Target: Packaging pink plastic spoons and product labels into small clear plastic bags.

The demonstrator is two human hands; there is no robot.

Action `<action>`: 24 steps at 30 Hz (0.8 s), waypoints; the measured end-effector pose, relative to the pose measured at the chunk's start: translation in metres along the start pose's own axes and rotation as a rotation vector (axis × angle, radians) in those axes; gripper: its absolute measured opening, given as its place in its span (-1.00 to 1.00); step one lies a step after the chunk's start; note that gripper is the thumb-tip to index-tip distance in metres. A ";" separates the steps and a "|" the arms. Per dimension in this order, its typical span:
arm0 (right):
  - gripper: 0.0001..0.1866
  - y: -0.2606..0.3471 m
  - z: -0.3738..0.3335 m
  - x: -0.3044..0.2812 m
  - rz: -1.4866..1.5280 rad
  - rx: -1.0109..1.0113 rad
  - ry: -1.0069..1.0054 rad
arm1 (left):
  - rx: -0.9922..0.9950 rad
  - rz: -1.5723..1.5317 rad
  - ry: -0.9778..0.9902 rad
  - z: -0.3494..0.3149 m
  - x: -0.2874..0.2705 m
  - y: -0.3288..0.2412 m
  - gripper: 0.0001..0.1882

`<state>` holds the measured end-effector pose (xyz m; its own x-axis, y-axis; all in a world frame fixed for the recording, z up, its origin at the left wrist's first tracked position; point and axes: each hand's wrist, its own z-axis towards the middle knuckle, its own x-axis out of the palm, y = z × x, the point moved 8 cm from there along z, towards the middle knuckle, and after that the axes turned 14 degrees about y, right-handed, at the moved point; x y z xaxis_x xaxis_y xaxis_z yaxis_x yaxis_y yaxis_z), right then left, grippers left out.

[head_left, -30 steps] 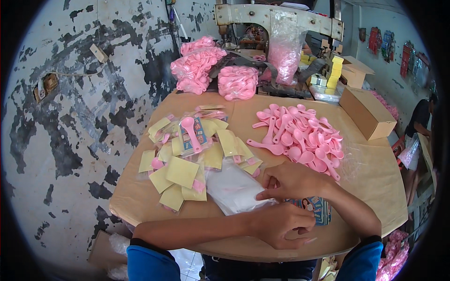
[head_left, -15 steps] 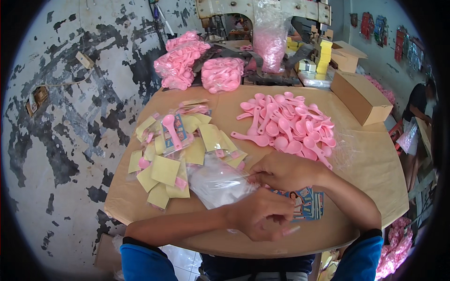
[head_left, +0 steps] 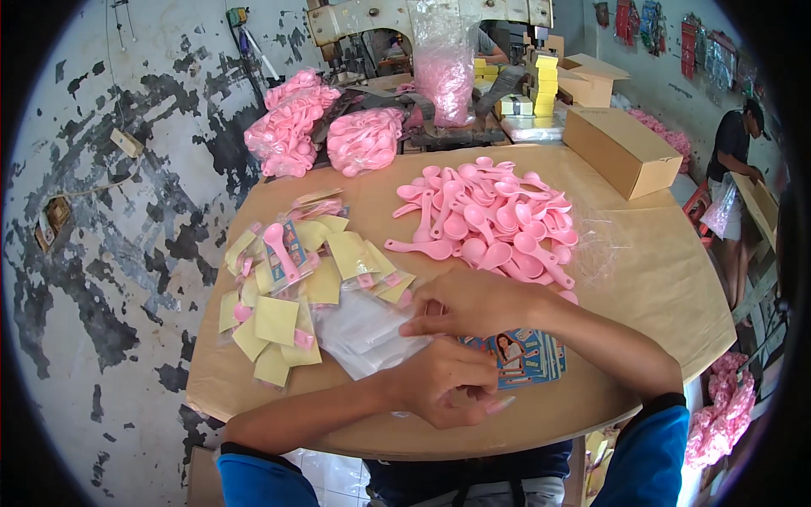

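My right hand reaches over a stack of clear plastic bags, with thumb and forefinger pinched at the stack's right edge. Just nearer to me, my left hand is curled closed. A small pale tip shows by its fingers, but what it holds is hidden. Blue printed cards lie fanned out to the right of my hands, partly under my right wrist. Beyond them is a heap of loose pink spoons. To the left, a pile of filled clear packets shows yellow cards and pink spoons inside.
Bulging bags of pink spoons stand at the table's far edge, before a metal machine. A cardboard box sits at the far right corner of the brown-covered table. Another person works farther right.
The whole view has shifted, so the table things appear farther left. My right hand has moved left along the plastic bags. More of the blue cards shows. My left hand stays curled.
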<state>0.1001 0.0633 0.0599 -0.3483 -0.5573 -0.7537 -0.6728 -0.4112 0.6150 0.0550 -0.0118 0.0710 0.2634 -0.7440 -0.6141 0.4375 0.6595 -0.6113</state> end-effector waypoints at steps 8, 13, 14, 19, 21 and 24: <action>-0.77 0.005 -0.004 -0.003 0.147 -0.225 -0.075 | 0.054 0.004 0.012 -0.001 0.002 -0.003 -0.79; -0.77 0.026 -0.011 -0.011 0.094 -0.170 -0.089 | 0.061 0.054 0.018 -0.001 -0.004 -0.011 -0.79; -0.78 0.026 -0.012 -0.011 0.117 -0.147 -0.104 | 0.058 0.065 0.013 0.000 -0.005 -0.013 -0.79; -0.78 0.034 -0.023 -0.027 0.095 -0.241 -0.247 | 0.067 -0.006 -0.043 0.000 -0.013 -0.019 -0.80; -0.77 0.040 -0.030 -0.037 0.055 -0.226 -0.242 | 0.090 -0.001 -0.049 0.002 -0.013 -0.024 -0.80; -0.78 0.036 -0.045 -0.051 0.008 -0.163 -0.255 | 0.064 -0.027 -0.052 0.002 -0.012 -0.023 -0.81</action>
<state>0.1229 0.0443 0.1309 -0.5201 -0.3702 -0.7697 -0.5627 -0.5295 0.6348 0.0431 -0.0182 0.0940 0.2943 -0.7667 -0.5705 0.4987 0.6324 -0.5927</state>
